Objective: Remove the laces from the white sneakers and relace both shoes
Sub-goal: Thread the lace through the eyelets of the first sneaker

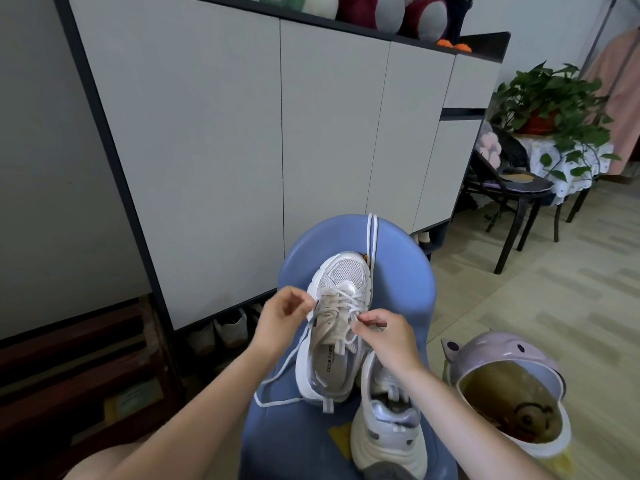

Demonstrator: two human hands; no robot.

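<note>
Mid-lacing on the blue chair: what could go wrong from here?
1. A loose lace hangs over the blue chair back; a bump may slide it off.
2. The second sneaker sits near the seat's front edge; a nudge from the right hand could tip it off.
3. The left hand pinches the working lace, whose slack loops over the seat and may snag under the laced sneaker.
</note>
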